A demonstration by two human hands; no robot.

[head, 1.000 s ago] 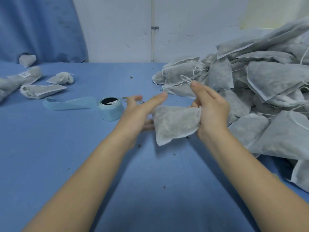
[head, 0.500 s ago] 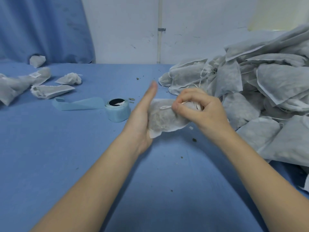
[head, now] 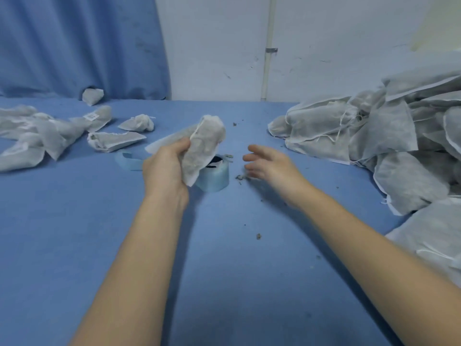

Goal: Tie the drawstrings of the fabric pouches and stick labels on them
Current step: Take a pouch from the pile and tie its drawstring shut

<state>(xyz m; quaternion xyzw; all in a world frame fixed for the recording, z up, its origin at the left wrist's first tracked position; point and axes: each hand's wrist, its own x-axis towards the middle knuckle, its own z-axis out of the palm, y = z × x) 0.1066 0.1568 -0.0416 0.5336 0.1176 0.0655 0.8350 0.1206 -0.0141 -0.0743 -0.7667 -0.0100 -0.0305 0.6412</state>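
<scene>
Blue cloth covers my bench (head: 74,245), with a blue curtain and a white wall behind it. My left hand (head: 166,168) holds one soft grey fabric pouch (head: 203,148) up in the air, just over the pale blue roll of label tape (head: 214,177). My left grip is closed around the lower half of the pouch, with my thumb on the front and my fingers curled behind it. My right hand (head: 268,164) is open and holds nothing. Its fingers are spread a little and it hangs just above the bench, near the roll. It looks blurry.

I think the pouch is light and floppy, like a thin cloth bag with crumbly bits inside. It bends easily, so a gentle squeeze should be enough. If I squeeze hard or tip it, bits may fall out; some dark crumbs (head: 240,177) already lie on the bench. I think the best place to hold it is the full middle, leaving the top free. I cannot see its strings from here.

A big heap of grey pouches (head: 374,136) waits on my right. A few bunched-up pouches (head: 50,136) lie on my left, and one shows a small white label (head: 91,116).
</scene>
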